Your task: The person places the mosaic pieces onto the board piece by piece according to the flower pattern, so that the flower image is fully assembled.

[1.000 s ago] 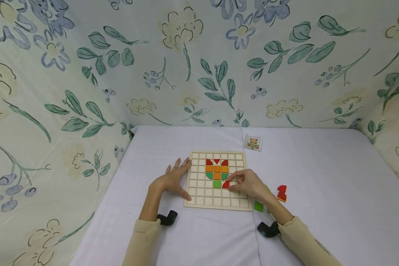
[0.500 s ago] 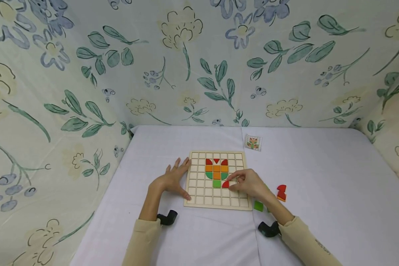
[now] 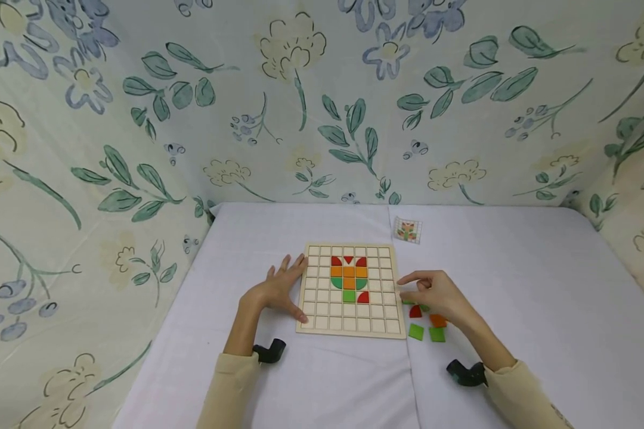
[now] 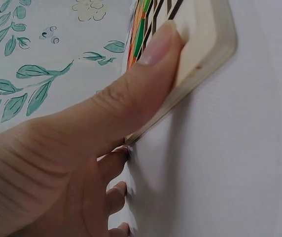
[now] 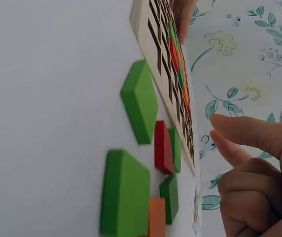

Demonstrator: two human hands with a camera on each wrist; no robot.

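My left hand [image 3: 279, 292] rests on the left edge of a wooden grid board [image 3: 322, 310]. In the left wrist view its thumb [image 4: 156, 49] presses on the board's corner, the other fingers spread along the side. A tulip-like pattern of red, orange and green tiles fills part of the grid; a red quarter-round tile [image 3: 363, 297] sits beside a light green square tile [image 3: 349, 296]. My right hand [image 3: 434, 292] hovers just right of the board, holding nothing. Thumb and index finger stand slightly apart in the right wrist view, the other fingers curled.
Loose tiles lie under and near my right hand: a red one [image 3: 415, 311], an orange one [image 3: 437, 320] and green squares [image 3: 415, 332]. A small pattern card [image 3: 408, 230] lies beyond the board. Floral cloth [image 3: 322, 149] rises behind the white-covered table [image 3: 515, 268].
My right hand has let go of the red quarter-round tile, which stays in the grid, and has moved right, off the board to above the loose tiles. My left hand has stayed put.
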